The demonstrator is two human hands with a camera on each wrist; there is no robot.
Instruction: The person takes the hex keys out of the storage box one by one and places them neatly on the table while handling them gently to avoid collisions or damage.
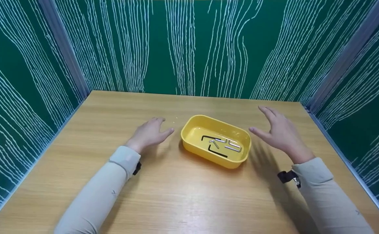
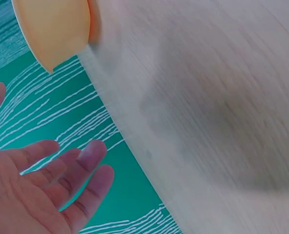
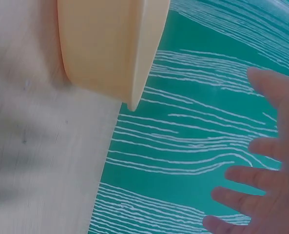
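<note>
A yellow plastic bin (image 1: 205, 155) sits on the table with several hex keys inside it. Two of them are black, one black hex key (image 1: 218, 152) lying toward the near wall; the others are silver, such as the silver hex key (image 1: 233, 149) at the right. My left hand (image 1: 150, 132) hovers to the left of the bin, fingers relaxed and holding nothing. To the bin's right, my right hand (image 1: 279, 134) is raised with its fingers spread and nothing in it. Both wrist views show the bin's outer wall (image 2: 56, 29) (image 3: 98, 48) apart from the fingers.
The wooden table (image 1: 182, 201) runs back to a green wall (image 1: 156, 48) with white wavy lines. Similar panels stand at left and right, joined by grey posts (image 1: 64, 42). Tiny pale specks lie on the table left of the bin.
</note>
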